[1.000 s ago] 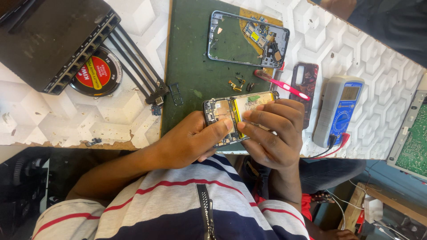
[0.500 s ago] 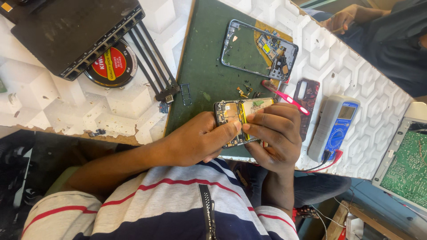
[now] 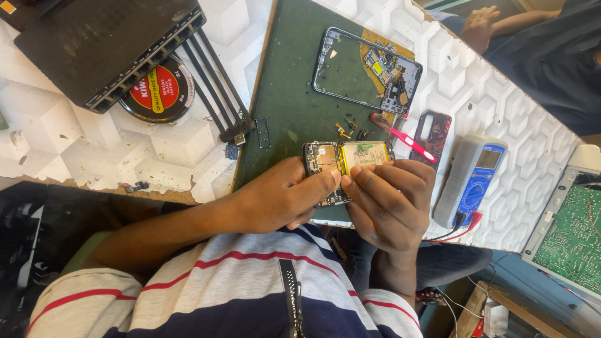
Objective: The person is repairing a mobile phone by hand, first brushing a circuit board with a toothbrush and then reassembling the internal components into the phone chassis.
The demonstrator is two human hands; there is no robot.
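An opened phone (image 3: 347, 159) with its back off shows a battery and circuit parts. It lies at the near edge of a green mat (image 3: 294, 94). My left hand (image 3: 278, 197) grips its lower left side, thumb and fingers pressed on the lower edge. My right hand (image 3: 391, 200) holds the right side, fingertips on the battery. The two thumbs meet at the middle of the phone. Farther back on the mat lies a separate phone frame (image 3: 366, 69) with a small board in one corner.
A pink-handled tool (image 3: 407, 141), small screws and a patterned phone case (image 3: 432, 131) lie beside the phone. A multimeter (image 3: 472, 178) with leads sits to the right, a green circuit board (image 3: 573, 231) beyond it. A black box (image 3: 100, 44) and round tin (image 3: 156, 94) sit left. Another person's hand (image 3: 482, 25) is top right.
Both hands stay on the opened phone with only small finger shifts. The view has drifted, so the table sits slightly differently in frame.
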